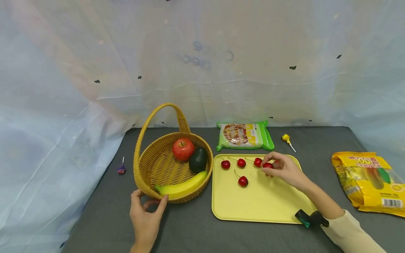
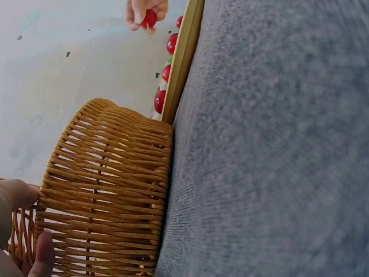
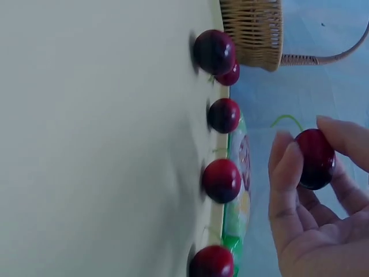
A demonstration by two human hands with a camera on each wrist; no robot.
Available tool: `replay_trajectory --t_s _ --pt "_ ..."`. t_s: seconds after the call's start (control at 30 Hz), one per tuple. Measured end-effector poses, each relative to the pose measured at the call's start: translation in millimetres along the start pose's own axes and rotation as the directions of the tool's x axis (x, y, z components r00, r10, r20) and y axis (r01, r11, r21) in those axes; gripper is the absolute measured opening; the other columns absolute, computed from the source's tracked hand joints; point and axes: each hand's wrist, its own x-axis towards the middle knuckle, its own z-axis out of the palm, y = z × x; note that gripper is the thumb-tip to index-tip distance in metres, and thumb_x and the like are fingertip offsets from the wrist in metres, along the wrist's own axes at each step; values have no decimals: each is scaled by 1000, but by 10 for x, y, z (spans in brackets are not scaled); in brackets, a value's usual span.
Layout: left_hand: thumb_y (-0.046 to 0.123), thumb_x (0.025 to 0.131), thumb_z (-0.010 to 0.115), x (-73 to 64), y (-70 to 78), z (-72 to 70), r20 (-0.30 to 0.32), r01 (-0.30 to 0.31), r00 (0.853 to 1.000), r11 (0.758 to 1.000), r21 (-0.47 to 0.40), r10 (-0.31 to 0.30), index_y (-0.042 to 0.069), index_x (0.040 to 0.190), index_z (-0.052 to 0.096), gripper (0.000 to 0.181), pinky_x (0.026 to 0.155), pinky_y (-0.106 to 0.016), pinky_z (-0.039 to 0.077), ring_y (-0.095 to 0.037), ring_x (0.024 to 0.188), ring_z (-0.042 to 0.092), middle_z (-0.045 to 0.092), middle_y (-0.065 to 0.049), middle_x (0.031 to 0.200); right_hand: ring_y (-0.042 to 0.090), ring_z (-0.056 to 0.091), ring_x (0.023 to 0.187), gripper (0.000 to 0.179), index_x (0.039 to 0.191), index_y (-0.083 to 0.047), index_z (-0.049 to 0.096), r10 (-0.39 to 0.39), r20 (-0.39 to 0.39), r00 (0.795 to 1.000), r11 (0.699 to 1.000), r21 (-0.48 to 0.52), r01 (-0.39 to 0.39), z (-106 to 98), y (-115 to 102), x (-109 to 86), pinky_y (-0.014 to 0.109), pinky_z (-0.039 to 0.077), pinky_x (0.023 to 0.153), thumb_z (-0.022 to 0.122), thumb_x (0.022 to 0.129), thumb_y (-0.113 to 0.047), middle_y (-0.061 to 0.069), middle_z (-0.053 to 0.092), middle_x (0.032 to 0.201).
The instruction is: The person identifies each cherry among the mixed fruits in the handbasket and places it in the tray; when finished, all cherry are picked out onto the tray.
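My left hand [image 1: 145, 218] grips the near-left rim of a woven basket [image 1: 158, 154], beside the foot of its tall handle. In the left wrist view, its fingers [image 2: 17, 195] lie at the wicker edge. Inside the basket are a red apple [image 1: 183, 149], a dark green avocado [image 1: 198, 160] and a yellow banana [image 1: 183, 186]. Over the yellow tray [image 1: 253, 205], my right hand [image 1: 286, 170] pinches a dark red cherry [image 3: 316, 159] by its sides, its green stem sticking out. Several stemmed cherries [image 1: 243, 181] lie on the tray, one partly hidden behind the right hand.
Behind the tray lies a green and white food packet [image 1: 242, 135], with a yellow lollipop [image 1: 287, 140] to its right. A yellow bag [image 1: 370, 182] lies at the far right. Left of the basket is a purple lollipop [image 1: 121, 169]. A pale sheet [image 1: 202, 70] hangs behind the dark table.
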Motion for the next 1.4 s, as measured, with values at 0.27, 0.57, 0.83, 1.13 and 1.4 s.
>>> replay_trajectory --t_s 0.27,0.57,0.83,1.13,1.4 --pt "-14 69 85 -5 -5 -14 -1 7 1000 1000 11 -7 -8 119 51 61 60 -13 54 -8 69 60 53 -11 107 19 65 74 31 113 9 60 27 108 994 999 -26 -25 -42 77 -88 22 54 60 76 87 1 24 60 106" --pt "-11 70 86 -10 6 -22 -2 27 1000 1000 14 -26 -7 119 51 60 59 -12 54 -6 67 60 54 -13 107 20 62 86 25 100 -4 65 -22 111 994 962 -269 51 -15 139 -109 27 54 70 79 81 3 6 63 95" --pt "-11 70 86 -9 15 -24 0 22 1000 1000 10 -22 -7 119 51 59 58 -13 54 -7 66 60 53 -8 107 16 56 80 27 95 -7 66 -48 91 995 926 -369 79 29 158 -112 26 46 66 81 76 6 -1 62 89" --pt "-11 70 86 -9 16 -24 4 26 1000 1000 13 -26 -7 119 51 60 57 -14 55 -6 66 61 52 -5 107 15 54 81 28 95 -8 65 -72 146 987 899 -418 127 26 125 -82 28 50 69 82 77 4 -2 59 89" --pt "-13 69 85 -1 6 -8 4 30 1000 999 20 -30 -8 119 51 60 58 -13 55 -6 66 60 51 -5 107 14 51 80 29 95 -7 65 -87 154 984 880 -451 148 39 121 -97 27 48 68 81 76 6 -1 57 90"
